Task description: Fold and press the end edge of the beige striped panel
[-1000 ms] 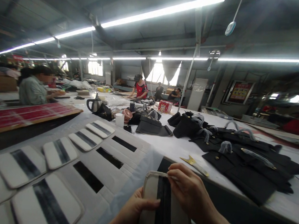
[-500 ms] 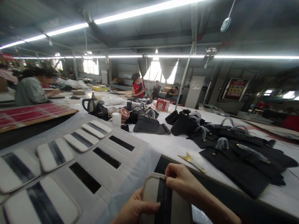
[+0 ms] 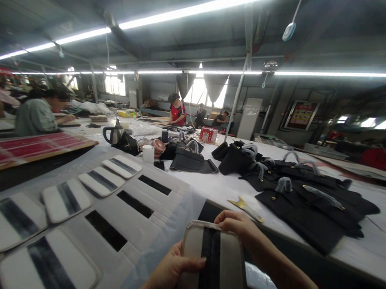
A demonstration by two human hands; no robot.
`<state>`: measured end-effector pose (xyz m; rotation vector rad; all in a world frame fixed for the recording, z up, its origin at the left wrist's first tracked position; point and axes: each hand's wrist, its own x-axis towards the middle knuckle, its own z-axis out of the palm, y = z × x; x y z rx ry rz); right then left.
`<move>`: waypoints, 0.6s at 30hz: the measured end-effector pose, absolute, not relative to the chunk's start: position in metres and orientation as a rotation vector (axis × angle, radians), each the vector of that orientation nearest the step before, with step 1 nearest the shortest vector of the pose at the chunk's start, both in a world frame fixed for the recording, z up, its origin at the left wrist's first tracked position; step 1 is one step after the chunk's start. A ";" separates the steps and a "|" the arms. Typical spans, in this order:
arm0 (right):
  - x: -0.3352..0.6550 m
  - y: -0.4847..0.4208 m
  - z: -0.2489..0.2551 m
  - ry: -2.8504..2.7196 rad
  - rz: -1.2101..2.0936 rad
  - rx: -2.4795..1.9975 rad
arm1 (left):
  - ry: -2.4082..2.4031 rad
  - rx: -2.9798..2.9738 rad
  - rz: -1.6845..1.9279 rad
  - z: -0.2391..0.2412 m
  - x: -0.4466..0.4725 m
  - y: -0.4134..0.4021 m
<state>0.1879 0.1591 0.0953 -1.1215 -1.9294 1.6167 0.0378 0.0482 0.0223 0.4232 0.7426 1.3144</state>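
Observation:
A white padded panel [image 3: 227, 264] with a black stripe down its middle stands upright between my hands at the bottom centre. My left hand [image 3: 169, 274] grips its left edge, thumb lying across the front. My right hand [image 3: 240, 226] is closed over its top right corner, fingers curled behind it. Several like panels [image 3: 65, 199] lie in a row on the white table sheet [image 3: 179, 232] to my left.
Black handbags [image 3: 309, 198] are piled on the table at right. A gold-coloured tool [image 3: 245, 208] lies near the table edge. A kettle [image 3: 111, 133], a white cup [image 3: 148, 153] and a red box [image 3: 208, 135] stand further back. Other people work at far tables.
My right hand has slid from the panel's top edge to its top right corner. More of the panel's front shows. The view has shifted slightly right.

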 end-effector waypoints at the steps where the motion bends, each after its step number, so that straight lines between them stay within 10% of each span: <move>1: 0.186 0.160 0.095 -1.969 1.601 -1.142 | 0.737 0.426 1.316 0.022 0.038 0.049; 18: 0.193 0.161 0.080 -1.699 1.861 -1.024 | 0.737 0.421 1.256 0.018 0.044 0.052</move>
